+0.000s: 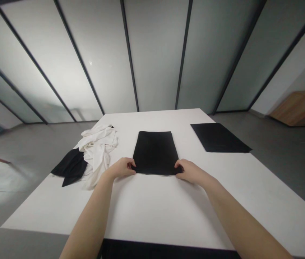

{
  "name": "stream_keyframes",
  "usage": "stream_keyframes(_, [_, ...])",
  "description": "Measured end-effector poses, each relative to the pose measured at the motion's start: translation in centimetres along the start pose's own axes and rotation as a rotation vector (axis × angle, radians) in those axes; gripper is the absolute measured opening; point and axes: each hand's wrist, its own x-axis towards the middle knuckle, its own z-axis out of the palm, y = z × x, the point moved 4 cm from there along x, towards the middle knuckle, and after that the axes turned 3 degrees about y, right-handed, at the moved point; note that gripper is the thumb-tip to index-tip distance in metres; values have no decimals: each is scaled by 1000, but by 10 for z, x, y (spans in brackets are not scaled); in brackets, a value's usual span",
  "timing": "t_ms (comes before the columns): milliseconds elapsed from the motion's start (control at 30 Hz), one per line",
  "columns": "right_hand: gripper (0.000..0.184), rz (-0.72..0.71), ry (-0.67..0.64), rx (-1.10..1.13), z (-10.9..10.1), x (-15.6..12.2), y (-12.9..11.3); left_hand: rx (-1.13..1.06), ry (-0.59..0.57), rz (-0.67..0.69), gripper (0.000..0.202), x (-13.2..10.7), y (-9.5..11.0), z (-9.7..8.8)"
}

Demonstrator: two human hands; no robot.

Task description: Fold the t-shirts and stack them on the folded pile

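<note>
Your left hand point(118, 168) and right hand point(191, 172) grip a folded black cloth point(155, 153) at its two near corners, arms reaching in over the near side of the white table point(147, 212). The cloth lies flat and squared at the middle of the table, between your hands. Your left fingers point(131, 166) and right fingers point(178, 164) are drawn narrow and appear pinched on the corners, though the hands partly hide the exact hold. A hand at each corner seems to keep the near edge straight and evenly tensioned, and the central spot appears to give the cloth room on both sides. Just beside your left wrist, a crumpled white garment point(98, 151) sits heaped at the table's left side, partly over a rumpled black garment point(71, 167) near the table's left edge. Well to the right and farther away, a flat black sheet point(218, 137) lies at an angle on the table, apart from your right hand. Beyond the far edge, dark-framed frosted glass panels point(155, 57) rise from the grey floor point(284, 158), and a wooden cabinet point(300, 108) stands at far right. A dark strip point(168, 249) shows along the near edge; you cannot tell what it is.
</note>
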Motion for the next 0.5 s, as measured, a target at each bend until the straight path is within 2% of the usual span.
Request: stream_keyframes(500, [26, -28, -4, -12, 2, 6, 5, 1, -2, 19, 23, 2, -2, 2])
